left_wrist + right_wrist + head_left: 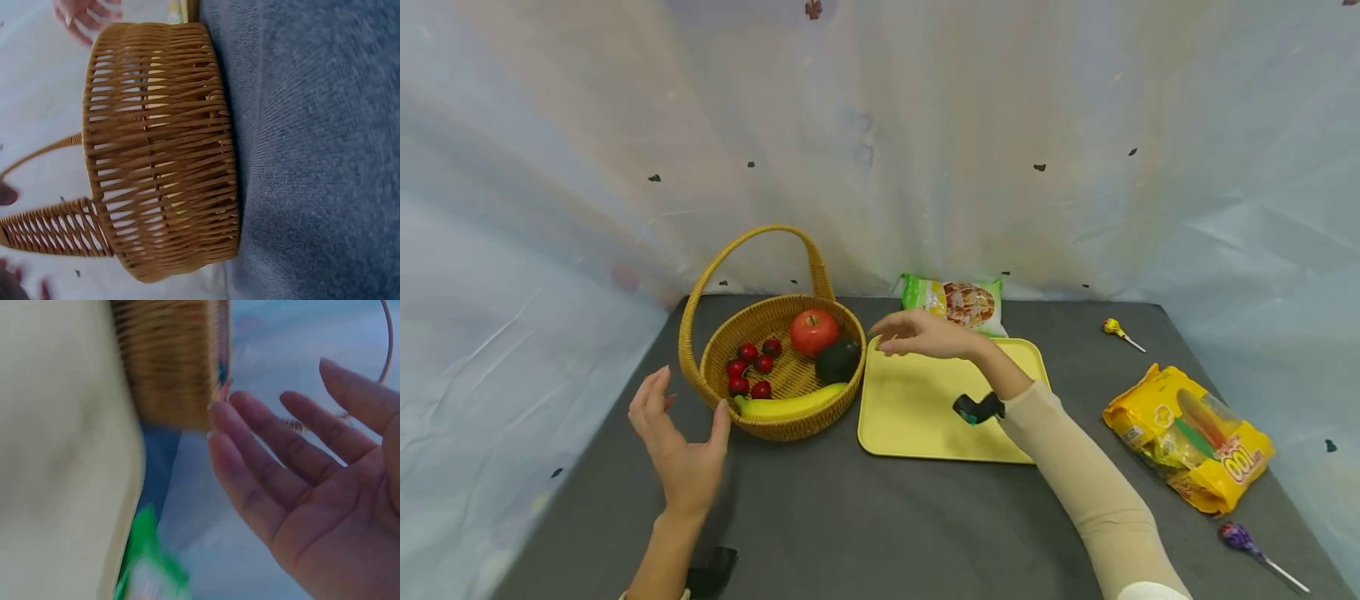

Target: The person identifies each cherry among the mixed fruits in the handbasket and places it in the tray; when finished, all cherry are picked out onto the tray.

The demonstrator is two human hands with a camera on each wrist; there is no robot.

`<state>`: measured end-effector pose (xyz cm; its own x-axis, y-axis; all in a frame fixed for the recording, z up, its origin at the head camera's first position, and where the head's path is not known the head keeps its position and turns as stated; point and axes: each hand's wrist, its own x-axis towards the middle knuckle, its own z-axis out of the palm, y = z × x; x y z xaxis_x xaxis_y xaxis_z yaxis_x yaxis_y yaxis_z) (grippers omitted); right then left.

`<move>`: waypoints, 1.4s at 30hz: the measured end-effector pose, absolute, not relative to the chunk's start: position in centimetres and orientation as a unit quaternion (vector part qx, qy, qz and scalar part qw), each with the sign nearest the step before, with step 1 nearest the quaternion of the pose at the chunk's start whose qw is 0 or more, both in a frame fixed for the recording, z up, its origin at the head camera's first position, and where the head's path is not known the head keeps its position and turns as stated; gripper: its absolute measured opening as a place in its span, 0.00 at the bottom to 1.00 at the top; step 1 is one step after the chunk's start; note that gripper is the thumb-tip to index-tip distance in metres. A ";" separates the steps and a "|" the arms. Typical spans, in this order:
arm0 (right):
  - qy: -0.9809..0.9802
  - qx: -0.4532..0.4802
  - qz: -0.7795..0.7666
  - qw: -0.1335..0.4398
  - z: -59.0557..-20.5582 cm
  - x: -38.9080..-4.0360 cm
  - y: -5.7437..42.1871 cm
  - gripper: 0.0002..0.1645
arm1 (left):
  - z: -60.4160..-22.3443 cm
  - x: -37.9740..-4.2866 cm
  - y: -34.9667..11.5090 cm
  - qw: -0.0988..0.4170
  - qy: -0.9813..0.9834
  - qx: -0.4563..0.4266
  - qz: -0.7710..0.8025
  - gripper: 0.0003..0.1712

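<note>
- On my head view, the golden-brown round woven basket (793,429) stands upright at the left rear of the desk, mouth upward; its tall arched woven handle (688,333) rises from the near left and crosses to the far side.
- Inside, I see a curved yellow banana (793,407) along the near rim, its long axis running left to right, stem end left. A round red apple (814,333), a dark green rounded fruit (838,361) and small dark red cherries (763,363) lie behind it.
- The desk (880,533) wears dark grey fabric; a pale, creased sheet (925,125) hangs behind.
- Just right of the basket lies a flat yellow rectangular tray (925,408), with a green-and-white plastic packet (966,304) beyond.
- My left hand (681,450) is beside the basket's near-left rim, grip wide, thumb and fingers apart; I cannot tell whether the thumb touches.
- My right hand (928,333) hovers over the tray's far-left part, grip apart, its loosely bent fingers toward the basket.
</note>
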<state>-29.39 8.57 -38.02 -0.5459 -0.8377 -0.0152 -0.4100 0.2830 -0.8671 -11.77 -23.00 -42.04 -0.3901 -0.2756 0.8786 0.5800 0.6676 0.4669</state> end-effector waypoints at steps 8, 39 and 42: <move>0.706 -0.457 -0.431 0.327 -37.2 -30.9 -3.7 0.28 | -42.9 -10.0 -23.8 0.399 -0.790 -0.002 -0.466 0.48; 0.728 -0.393 -0.371 0.422 -41.1 -31.0 -12.1 0.25 | -43.7 -11.0 -23.4 0.368 -0.793 -0.017 -0.486 0.34; 0.727 -0.390 -0.371 0.426 -41.2 -31.1 -12.0 0.24 | -43.8 -11.1 -23.3 0.366 -0.794 -0.016 -0.486 0.34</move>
